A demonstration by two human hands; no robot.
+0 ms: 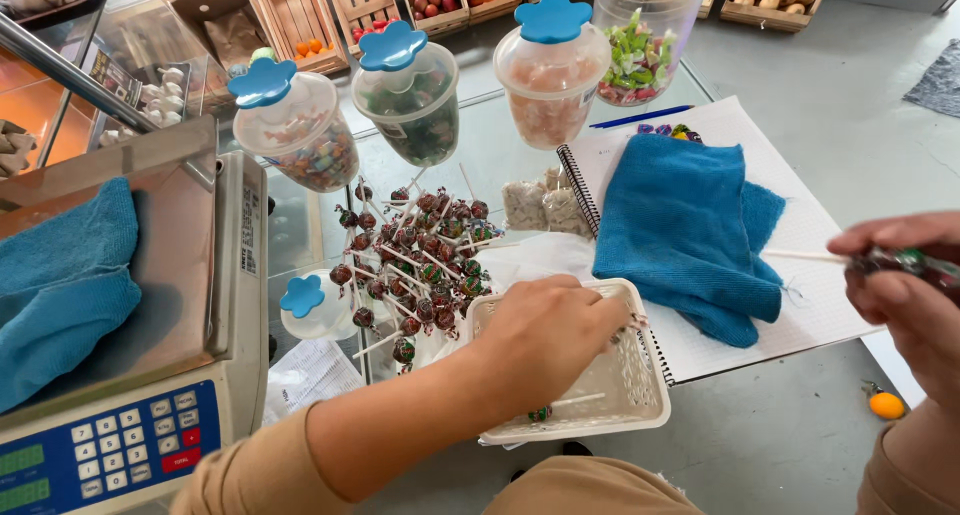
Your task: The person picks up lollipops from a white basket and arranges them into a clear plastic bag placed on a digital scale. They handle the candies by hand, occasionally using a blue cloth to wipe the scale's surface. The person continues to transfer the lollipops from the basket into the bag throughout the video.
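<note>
Glass counter [500,145] — lollipop [880,260] pinched in right hand [905,295] grip, left hand [545,335] curled inside white basket [640,395].

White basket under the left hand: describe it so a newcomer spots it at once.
Start at the blue cloth lying on the spiral notebook. Just below its left edge sits the white basket, with the left hand reaching into it. It is the only slotted rectangular tray; the neighbouring containers are round tubs.
</note>
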